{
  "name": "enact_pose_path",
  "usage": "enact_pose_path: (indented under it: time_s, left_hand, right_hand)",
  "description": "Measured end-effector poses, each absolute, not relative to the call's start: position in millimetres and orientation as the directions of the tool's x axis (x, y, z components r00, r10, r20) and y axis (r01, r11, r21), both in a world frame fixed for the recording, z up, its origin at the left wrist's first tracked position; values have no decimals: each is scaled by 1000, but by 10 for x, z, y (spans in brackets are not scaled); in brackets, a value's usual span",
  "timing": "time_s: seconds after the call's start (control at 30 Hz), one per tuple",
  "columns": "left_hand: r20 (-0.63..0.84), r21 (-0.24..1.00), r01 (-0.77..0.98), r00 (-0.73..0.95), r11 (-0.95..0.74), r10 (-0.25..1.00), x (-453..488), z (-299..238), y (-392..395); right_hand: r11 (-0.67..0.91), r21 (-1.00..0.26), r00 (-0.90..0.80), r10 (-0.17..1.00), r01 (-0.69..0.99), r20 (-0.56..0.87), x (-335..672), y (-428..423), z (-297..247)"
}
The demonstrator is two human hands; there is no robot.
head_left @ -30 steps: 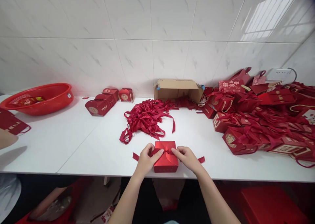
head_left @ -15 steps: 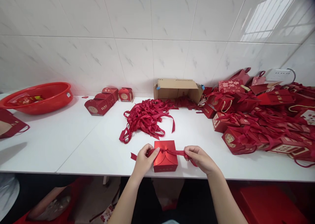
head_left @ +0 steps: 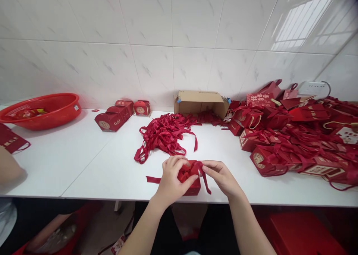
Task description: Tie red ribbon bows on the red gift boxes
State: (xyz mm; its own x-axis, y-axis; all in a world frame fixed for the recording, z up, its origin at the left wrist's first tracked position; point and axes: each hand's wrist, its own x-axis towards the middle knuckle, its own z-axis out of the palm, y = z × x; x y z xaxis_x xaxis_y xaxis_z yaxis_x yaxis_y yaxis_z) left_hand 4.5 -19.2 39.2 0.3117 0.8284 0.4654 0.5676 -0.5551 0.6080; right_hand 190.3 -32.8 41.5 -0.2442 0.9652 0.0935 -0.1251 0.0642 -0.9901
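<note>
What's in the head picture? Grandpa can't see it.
A person's left hand partly covers a red box while the right hand holds its red ribbon, on a white table. Behind lie heaped ribbons and a cardboard carton; a red basin sits left, piled boxes right.

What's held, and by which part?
Right hand: the ribbon, pinched just above its hanging end. Left hand: over the box; whether it grips ribbon can't be told.

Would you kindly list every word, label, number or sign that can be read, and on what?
Nothing is legible.
Ribboned box, front centre: none readable.
Domed boxes: gold characters, too small.
Small red box: round gold emblem, blurred.
Red basin: white label, too small.
Piled boxes: characters and emblems, too small.
Red bag: blurred gold characters.
</note>
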Motion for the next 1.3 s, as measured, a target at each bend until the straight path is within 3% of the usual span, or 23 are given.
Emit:
enact_pose_path:
  time_s: [0.27, 0.43, 0.63, 0.73, 0.83, 0.97, 1.07, 1.3]
  left_hand:
    - [590, 657, 541, 66, -525, 805, 124, 377, -78]
    - [550, 671, 539, 100, -509, 829, 106, 394, -122]
    - [482, 771, 384, 172, -509, 859, -14, 393, -122]
    - [425, 840, 326, 103, -434, 899, -165, 270, -56]
    - [317, 863, 413, 9, -292, 948, -282, 101, 20]
    - [130, 876, 446, 152, -185, 980, -321, -29, 57]
    - [72, 908, 391, 214, -153, 974, -312, -37, 55]
    - [-52, 962, 273, 276, -26, 960, -419, 185, -8]
  right_hand:
    - [97, -995, -175, 980, 7, 94, 1881, -277, 262]
    - [234, -947, -162, 966, 221, 201, 1773, -211, 201]
    - [332, -914, -154, 941, 233, 303, 1585, -193, 212]
    - [343, -914, -113, 939, 218, 325, 1570, -195, 190]
    - [358, -910, -143, 932, 211, 333, 1575, -199, 178]
    - [333, -897, -202, 938, 291, 283, 1582, -213, 205]
    - [327, -893, -225, 937, 309, 266, 1565, -226, 228]
    - [218, -930, 17, 972, 294, 233, 1348, -244, 158]
